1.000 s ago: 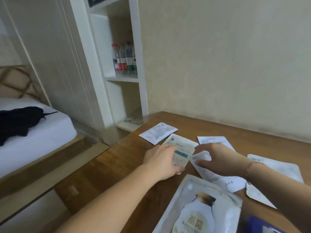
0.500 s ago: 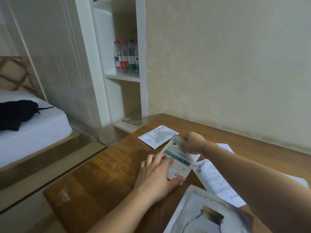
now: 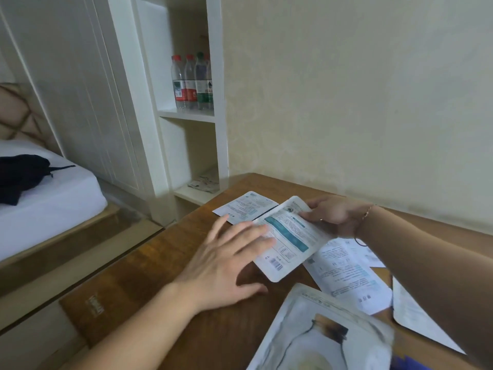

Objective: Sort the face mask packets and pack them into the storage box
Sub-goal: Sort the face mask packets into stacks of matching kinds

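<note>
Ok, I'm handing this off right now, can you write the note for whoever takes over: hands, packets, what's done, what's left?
Right hand: pinches the far end of the teal-banded packet, lifted off the table.
Left hand: open, fingers flat on that packet's near side.
Other packets: one white packet flat near the far corner, printed white packets under the right forearm, a large bottle-print packet at the near edge.
Done: nothing visibly packed; no storage box in view.
Left: sort all packets, find the box, pack them.
</note>
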Motion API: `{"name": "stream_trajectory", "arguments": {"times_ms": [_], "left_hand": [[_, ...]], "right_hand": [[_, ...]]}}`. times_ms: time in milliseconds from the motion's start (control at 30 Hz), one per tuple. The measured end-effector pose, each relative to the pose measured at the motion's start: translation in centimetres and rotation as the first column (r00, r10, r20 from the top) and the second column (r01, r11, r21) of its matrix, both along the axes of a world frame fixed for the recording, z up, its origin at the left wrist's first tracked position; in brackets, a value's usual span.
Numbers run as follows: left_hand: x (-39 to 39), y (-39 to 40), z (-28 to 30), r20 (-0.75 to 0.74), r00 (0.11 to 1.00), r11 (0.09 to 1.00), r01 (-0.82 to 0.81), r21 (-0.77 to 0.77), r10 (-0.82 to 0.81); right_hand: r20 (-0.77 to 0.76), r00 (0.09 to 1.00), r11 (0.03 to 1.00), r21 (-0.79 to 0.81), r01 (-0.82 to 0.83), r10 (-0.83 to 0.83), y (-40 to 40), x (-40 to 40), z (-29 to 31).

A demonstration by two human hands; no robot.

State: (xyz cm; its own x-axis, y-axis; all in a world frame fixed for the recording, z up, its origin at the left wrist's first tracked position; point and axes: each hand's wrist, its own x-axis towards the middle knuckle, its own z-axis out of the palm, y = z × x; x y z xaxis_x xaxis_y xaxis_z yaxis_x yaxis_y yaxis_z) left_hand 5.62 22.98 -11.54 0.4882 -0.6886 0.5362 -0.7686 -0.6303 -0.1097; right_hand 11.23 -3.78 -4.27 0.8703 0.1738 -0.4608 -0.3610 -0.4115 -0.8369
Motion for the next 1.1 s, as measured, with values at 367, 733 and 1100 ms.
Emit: {"name": "stream_trajectory", "arguments": {"times_ms": [367, 733, 1100], "left_hand": [[-3.9, -2.4, 4.9, -0.414, 0.896, 0.481, -0.296, -0.825, -0.159], [-8.2, -4.9, 9.2, -0.425, 0.179, 0.217, -0.651, -0.727, -0.887], [-11.9, -15.6, 14.0, -0.759, 0.103, 0.710, -0.290, -0.642, -0.643]], "right_hand": [[0.092, 0.951, 0.809, 0.553, 0.198, -0.296, -0.2, -4.7, 0.8], [0.312, 0.883, 0.810, 0.574, 0.119, -0.351, 1.1, -14.1, 5.0], [0.314, 0.862, 0.850, 0.479, 0.218, -0.398, -6.3, -27.2, 5.0]]}}
